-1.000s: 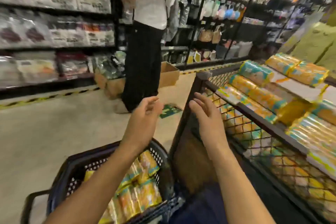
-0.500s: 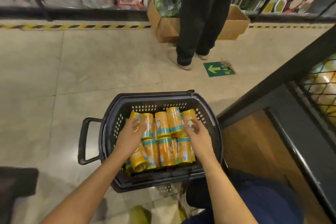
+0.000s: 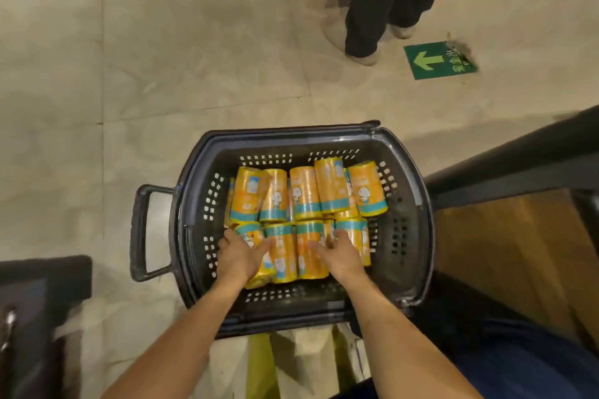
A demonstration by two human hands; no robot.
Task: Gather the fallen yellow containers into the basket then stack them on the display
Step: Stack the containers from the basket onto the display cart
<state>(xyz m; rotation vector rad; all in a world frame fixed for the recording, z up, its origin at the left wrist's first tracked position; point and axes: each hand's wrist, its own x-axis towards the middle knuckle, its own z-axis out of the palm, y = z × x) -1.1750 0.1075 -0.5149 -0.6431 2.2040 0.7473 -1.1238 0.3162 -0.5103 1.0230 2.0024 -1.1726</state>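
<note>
Yellow containers [image 3: 304,191] with teal bands were found lying on their sides in two rough rows inside the black perforated basket [image 3: 402,236], which stood on the tiled floor [image 3: 162,74]. No loose container was seen on the floor in view, so the gathering was judged finished or nearly so. The stacking on the display was judged to be what remained, with roughly ten containers waiting to be lifted out. The left hand [image 3: 241,256] was laid on the left end of the near row and the right hand [image 3: 340,254] on its right end. Both had fingers spread and fairly straight, and no closed grip on any container was shown. Nothing but the containers was seen in the basket, and its side handle [image 3: 139,233] was untouched. A dark-framed stand [image 3: 518,155] with a wooden panel was seen just beside the basket on the right, presumably the display's base; its shelves were out of view.
</note>
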